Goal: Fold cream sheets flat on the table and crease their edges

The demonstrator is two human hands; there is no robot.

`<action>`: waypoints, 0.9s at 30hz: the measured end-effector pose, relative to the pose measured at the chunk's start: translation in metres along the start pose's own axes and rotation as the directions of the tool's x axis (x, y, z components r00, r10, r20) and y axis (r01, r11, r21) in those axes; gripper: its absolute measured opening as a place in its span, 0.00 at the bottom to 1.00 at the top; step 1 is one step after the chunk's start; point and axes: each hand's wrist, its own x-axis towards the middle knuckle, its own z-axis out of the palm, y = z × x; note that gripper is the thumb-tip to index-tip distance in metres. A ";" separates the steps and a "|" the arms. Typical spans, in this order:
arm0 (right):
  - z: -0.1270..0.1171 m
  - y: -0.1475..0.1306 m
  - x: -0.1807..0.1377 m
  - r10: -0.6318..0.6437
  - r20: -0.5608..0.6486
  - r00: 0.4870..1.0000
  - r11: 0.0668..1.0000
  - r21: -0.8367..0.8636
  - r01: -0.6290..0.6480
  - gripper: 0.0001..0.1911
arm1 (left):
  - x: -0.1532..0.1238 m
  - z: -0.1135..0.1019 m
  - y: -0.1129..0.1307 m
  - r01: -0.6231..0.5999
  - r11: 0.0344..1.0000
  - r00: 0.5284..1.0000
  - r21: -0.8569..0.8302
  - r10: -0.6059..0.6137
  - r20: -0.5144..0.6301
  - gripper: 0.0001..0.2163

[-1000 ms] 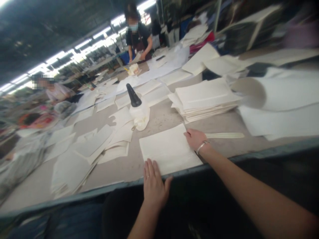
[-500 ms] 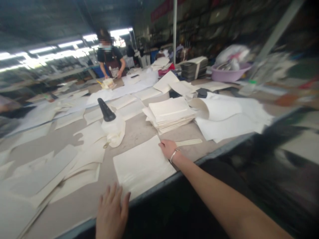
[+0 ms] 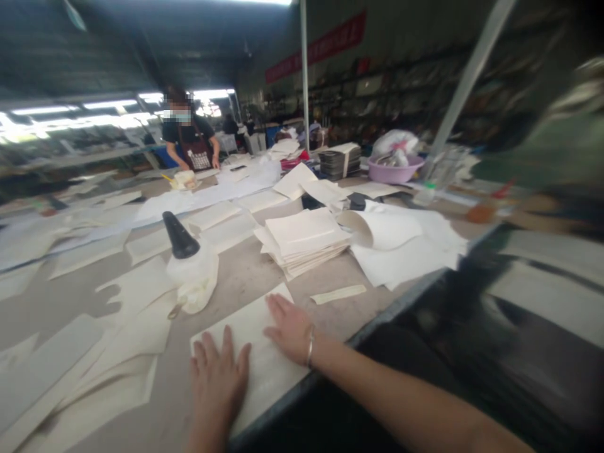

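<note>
Since half a second ago the right hand (image 3: pixel 291 327) has slid from the sheet's far right corner onto its middle, and the left hand (image 3: pixel 218 377) has come further up onto the cream sheet (image 3: pixel 245 343); both lie flat, fingers spread and pressed down, pinching nothing. The sheet sits at the near edge of the bench (image 3: pixel 245 277), its near corner hidden under the left hand, with a narrow cream strip (image 3: pixel 338 294) just off its far right corner and a black-capped bottle (image 3: pixel 186 261) beyond its far left. The red banner (image 3: pixel 317 47) on the back wall and the white print on the co-worker's apron (image 3: pixel 198 154) are too blurred to read.
</note>
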 end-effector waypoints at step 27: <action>0.032 -0.021 0.029 -0.124 0.116 0.986 0.991 0.060 0.117 0.35 | 0.001 -0.012 0.001 -0.059 0.995 0.998 0.076 0.059 -0.002 0.25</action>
